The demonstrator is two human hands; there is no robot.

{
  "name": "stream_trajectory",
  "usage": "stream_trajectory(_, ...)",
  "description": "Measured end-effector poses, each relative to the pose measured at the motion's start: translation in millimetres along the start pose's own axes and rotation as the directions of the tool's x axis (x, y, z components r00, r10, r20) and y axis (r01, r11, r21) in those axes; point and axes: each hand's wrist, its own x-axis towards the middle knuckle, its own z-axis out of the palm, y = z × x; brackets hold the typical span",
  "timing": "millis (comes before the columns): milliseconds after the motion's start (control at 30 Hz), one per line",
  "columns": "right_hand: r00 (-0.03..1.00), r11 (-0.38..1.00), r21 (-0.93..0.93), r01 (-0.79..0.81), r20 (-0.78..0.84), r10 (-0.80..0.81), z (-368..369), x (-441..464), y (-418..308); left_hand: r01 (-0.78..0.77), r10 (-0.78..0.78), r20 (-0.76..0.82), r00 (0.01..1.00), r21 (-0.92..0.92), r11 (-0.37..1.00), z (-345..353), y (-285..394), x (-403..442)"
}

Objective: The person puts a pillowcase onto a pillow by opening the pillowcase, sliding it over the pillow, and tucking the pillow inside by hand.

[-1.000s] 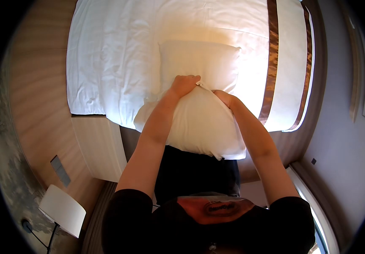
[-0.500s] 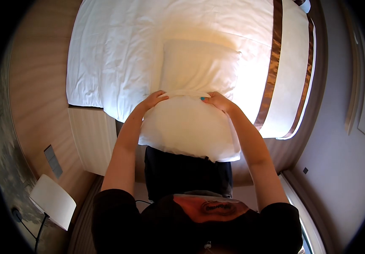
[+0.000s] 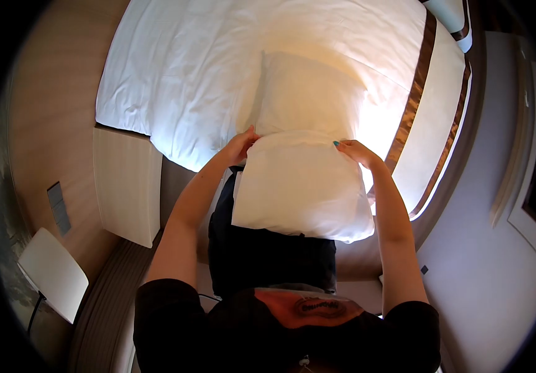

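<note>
A white pillow (image 3: 305,183) sits in front of my body, its near part over my dark trousers. My left hand (image 3: 241,147) grips its far left corner, the fingers curled round the cloth. At the far right corner my right hand (image 3: 356,151) pinches the cloth, with a blue-green thumbnail showing. Beyond the hands a flat white pillow-shaped piece (image 3: 308,93) lies on the bed (image 3: 181,74). Whether it joins the near pillow at the seam between them, I cannot tell.
A brown-striped bed runner (image 3: 414,109) crosses the right side of the bed. To the left stand a light wooden bedside cabinet (image 3: 128,186) and a white lampshade (image 3: 53,273). A wall with a framed piece (image 3: 532,230) is at the right.
My hands have moved farther apart along the pillow's far edge, the right one shifting right. The near pillow looks squarer and flatter. The camera view has turned slightly.
</note>
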Motion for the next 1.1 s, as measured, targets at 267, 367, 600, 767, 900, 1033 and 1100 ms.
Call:
stream_trajectory(267,0.958,0.946,-0.282,0.162,-0.185,-0.220,50,29,-113,-0.093,0.102,-0.011,0.995,0.314,0.945,-33,-6,-22)
stream_trajectory(367,0.855,0.737,-0.579,0.347,-0.127,-0.503,77,61,-133,-0.089,0.102,0.006,0.995,0.524,0.847,-45,-9,-16)
stream_trajectory(600,0.869,0.559,-0.692,0.458,0.214,-0.447,168,121,-167,-0.120,0.040,0.190,0.981,0.429,0.895,-51,-6,-41)
stream_trajectory(767,0.957,0.390,-0.884,0.259,0.290,0.023,187,118,-193,-0.070,-0.041,0.225,0.974,0.462,0.884,-62,-10,-52)
stream_trajectory(900,0.875,0.429,-0.872,0.236,0.382,0.296,175,119,-207,-0.140,-0.027,0.229,0.973,0.683,0.717,-58,-12,-45)
stream_trajectory(1033,0.859,0.375,-0.886,0.272,0.400,0.321,161,132,-199,-0.128,0.186,0.064,0.980,0.924,0.361,-42,-25,-21)
stream_trajectory(1100,0.887,0.531,-0.829,0.178,0.368,0.277,153,123,-193,-0.092,0.380,-0.001,0.925,0.969,0.228,-32,-27,-13)
